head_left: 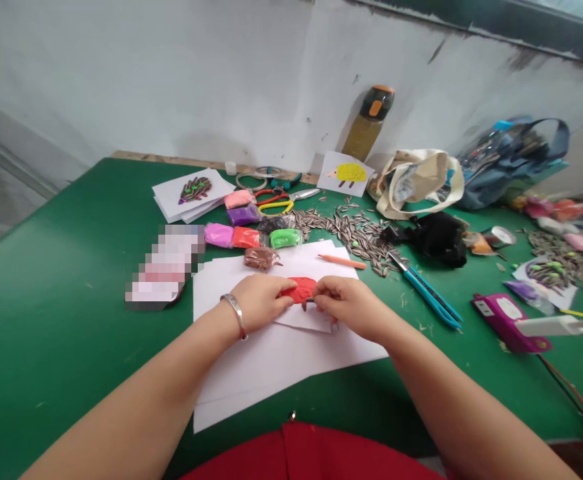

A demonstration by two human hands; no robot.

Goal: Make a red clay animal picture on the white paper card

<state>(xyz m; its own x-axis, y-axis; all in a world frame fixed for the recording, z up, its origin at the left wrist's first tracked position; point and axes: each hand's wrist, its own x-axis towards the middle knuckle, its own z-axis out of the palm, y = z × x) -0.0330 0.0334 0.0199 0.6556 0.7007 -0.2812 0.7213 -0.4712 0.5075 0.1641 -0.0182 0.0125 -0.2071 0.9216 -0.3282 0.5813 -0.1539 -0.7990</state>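
A flattened red clay shape (pixel 298 289) lies on a small white card (pixel 304 323), on top of larger white sheets (pixel 251 363). My left hand (pixel 258 303) rests at its left edge, thumb and fingertips apart, holding nothing visible. At the lower right edge of the clay, my right hand (pixel 344 300) pinches a small dark piece. A bit of brown clay (pixel 304 307) shows below the red. Just behind the hands sit a brown clay packet (pixel 261 258) and an orange pencil (pixel 342 261).
Clay packets (pixel 218 235), pliers (pixel 276 200) and scattered sunflower seeds (pixel 361 230) lie behind the sheets. A phone (pixel 164 267) is at left; a teal utility knife (pixel 431 297) and magenta case (pixel 511 323) are at right. A bottle (pixel 368 123) and cloth bag (pixel 418 183) stand behind.
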